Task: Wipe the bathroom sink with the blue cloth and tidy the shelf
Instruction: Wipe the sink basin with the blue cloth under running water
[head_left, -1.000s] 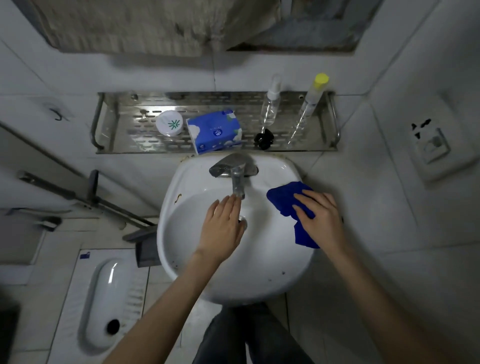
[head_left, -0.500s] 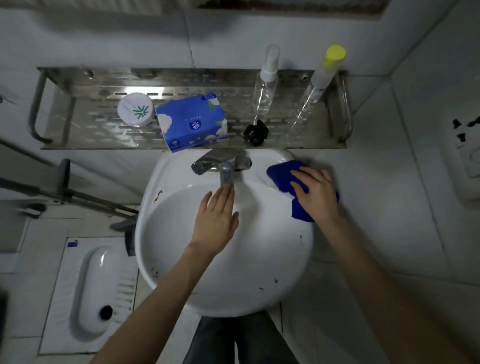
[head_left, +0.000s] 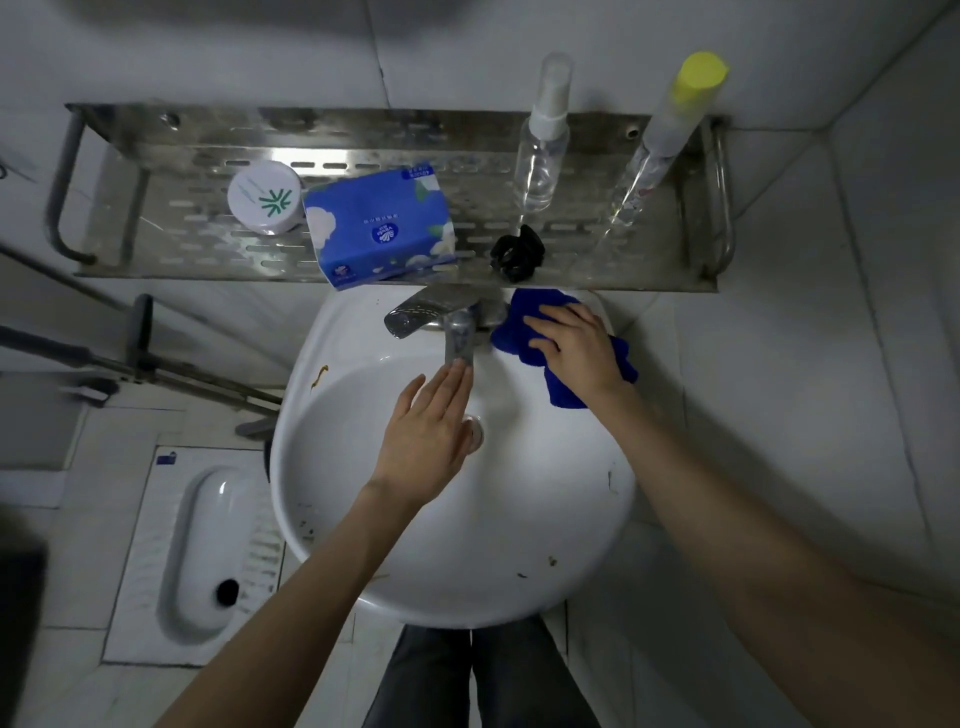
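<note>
Right hand (head_left: 574, 348) lay flat, fingers spread, pressing the blue cloth (head_left: 558, 387) onto the sink (head_left: 363, 551) rim just right of the tap (head_left: 441, 322); left hand (head_left: 428, 431) hovered open and empty, palm down, over the basin; shelf (head_left: 171, 228) above held a tissue pack (head_left: 376, 226).

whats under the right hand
The blue cloth, pressed flat by the right hand on the sink rim beside the tap. The rim beneath the cloth is hidden.
</note>
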